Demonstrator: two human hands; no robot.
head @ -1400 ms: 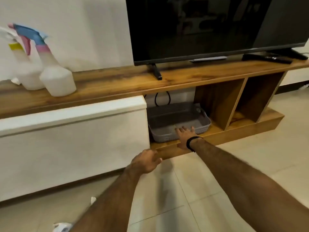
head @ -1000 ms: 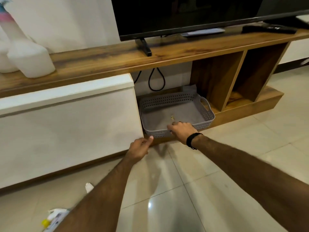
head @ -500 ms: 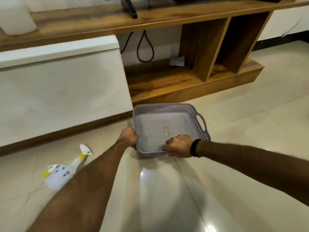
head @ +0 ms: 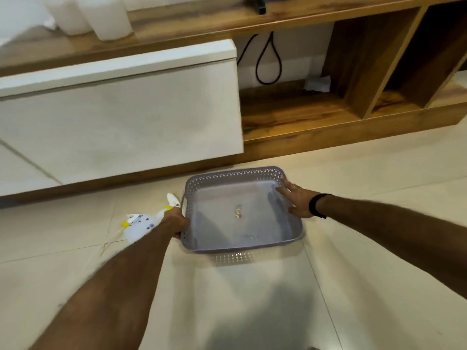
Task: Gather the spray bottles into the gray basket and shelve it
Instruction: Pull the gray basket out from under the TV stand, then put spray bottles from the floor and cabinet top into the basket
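The gray basket [head: 242,238] looks like matt plastic with perforated walls. Glossy floor tiles [head: 252,299] mirror it. The TV stand [head: 290,114] shows grained wood.

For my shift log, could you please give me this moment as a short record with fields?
basket: shallow gray perforated plastic basket on the tiled floor, holding only a small scrap
left hand: left hand grips the basket's left rim
right hand: right hand with fingers spread at its right rim
floor bottle: white spray bottle with yellow collar lying beside the basket
shelf bottles: two white bottles on the wooden unit
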